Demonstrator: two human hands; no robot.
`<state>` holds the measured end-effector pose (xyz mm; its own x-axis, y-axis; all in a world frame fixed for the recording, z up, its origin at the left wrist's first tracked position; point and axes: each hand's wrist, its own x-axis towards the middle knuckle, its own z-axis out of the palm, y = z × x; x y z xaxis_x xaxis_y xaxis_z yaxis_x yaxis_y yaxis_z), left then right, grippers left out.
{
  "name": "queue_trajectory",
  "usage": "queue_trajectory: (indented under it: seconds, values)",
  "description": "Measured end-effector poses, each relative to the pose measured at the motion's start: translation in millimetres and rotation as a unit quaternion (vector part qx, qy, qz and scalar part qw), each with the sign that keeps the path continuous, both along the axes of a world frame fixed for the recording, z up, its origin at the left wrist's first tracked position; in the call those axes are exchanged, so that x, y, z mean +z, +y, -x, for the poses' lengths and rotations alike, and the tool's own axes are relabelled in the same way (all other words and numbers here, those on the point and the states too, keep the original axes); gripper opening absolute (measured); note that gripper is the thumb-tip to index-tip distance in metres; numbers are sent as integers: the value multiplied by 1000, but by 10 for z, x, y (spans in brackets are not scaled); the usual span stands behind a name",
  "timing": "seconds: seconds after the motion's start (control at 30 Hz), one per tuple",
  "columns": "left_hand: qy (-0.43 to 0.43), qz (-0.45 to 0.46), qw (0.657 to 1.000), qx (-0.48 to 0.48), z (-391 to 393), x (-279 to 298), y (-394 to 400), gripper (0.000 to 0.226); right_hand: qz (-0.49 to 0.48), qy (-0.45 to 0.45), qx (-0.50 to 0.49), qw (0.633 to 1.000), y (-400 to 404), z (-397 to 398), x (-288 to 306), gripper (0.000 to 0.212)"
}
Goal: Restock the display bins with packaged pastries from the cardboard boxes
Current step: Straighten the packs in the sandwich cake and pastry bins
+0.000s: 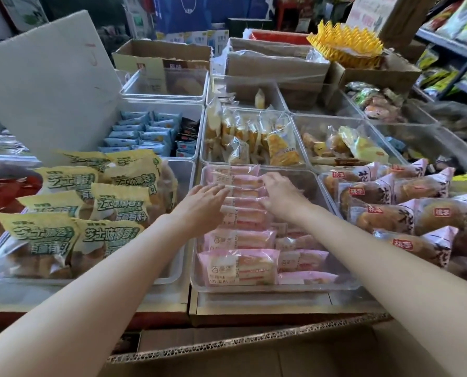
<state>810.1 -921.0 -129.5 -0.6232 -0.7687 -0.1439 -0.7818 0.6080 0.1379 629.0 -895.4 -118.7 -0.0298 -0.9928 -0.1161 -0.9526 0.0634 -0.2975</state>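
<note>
While both hands work inside the pink bin [343, 287], the step in hand looks like settling pink packs [243, 239] into neat rows, not fetching new stock. Going from the left: the bin of yellow packs [118, 205] sits just left of the pink bin and looks well filled. The left hand [199, 202] reaches over the pink bin's left rim, palm down, its fingers [220, 190] straight and released, tips resting on the left ends of the stacked packs in the far half of the bin; it grips nothing. The right hand [281, 195] comes from the right, its fingers [266, 178] bent down onto the right ends of the same packs; whether they pinch one or merely press, I cannot tell. The packs thus lie between the two hands, under the fingertips, standing on edge in a row that runs from the near wall of the pink bin to its far wall, with a second, lower row along its right side. Right of the pink bin sits a bin of buns [384, 213] in pink-and-white wrap. Below the pink bin, at the frame's bottom, an open box [226, 346] shows only its edge and flaps; its contents are hidden. The next move likely calls for squaring the row with both hands, then drawing back to the box for more packs, since the right row of the pink bin has room.
</note>
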Motion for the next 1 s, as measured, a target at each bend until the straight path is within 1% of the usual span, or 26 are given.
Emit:
queue_trajectory:
  seconds: [0.1, 0.2, 0.27, 0.33, 0.4, 0.43, 0.5, 0.6, 0.7, 0.77, 0.83, 0.9, 0.97, 1.0]
  values:
    - [14, 9, 1000, 25, 36, -29, -248, 56, 21, -56, -8, 998, -335, 27, -51, 38]
    - [9, 7, 1000, 21, 123, -81, -469, 56, 3, -76, -7, 997, -644, -14, -114, 39]
    - [-11, -20, 1000, 6, 186, -135, -557, 62, -44, -43, 29, 998, -784, -69, -159, 48]
    - [-21, -39, 999, 6, 225, -197, -619, 66, -79, 1, 53, 995, -889, -91, -200, 62]
    - [-19, -25, 999, 18, 229, -222, -663, 64, -100, 35, 56, 993, -980, -97, -195, 68]
    - [-24, -10, 999, 21, 227, -213, -670, 63, -107, 48, 57, 992, -1016, -98, -179, 67]
    - [-34, 4, 999, 25, 208, -181, -667, 61, -105, 77, 67, 989, -1051, -135, -133, 57]
    - [-22, -8, 999, 28, 175, -144, -703, 62, -88, 123, 91, 984, -1066, -208, -111, 45]
    - [7, -40, 998, 51, 120, -136, -737, 71, -117, 152, 82, 978, -1029, -239, -146, 41]
    - [14, -59, 996, 70, 80, -151, -724, 79, -145, 153, 74, 975, -998, -256, -172, 41]
    - [23, -56, 995, 76, 36, -169, -683, 79, -130, 146, 102, 975, -982, -271, -210, 32]
    - [65, -48, 993, 85, -11, -169, -658, 72, -94, 121, 123, 980, -998, -248, -208, 28]
    - [100, -24, 991, 85, -46, -158, -650, 68, -57, 124, 122, 983, -1037, -208, -166, 32]
    - [103, -1, 991, 84, -63, -169, -661, 67, -29, 155, 126, 979, -1059, -208, -152, 40]
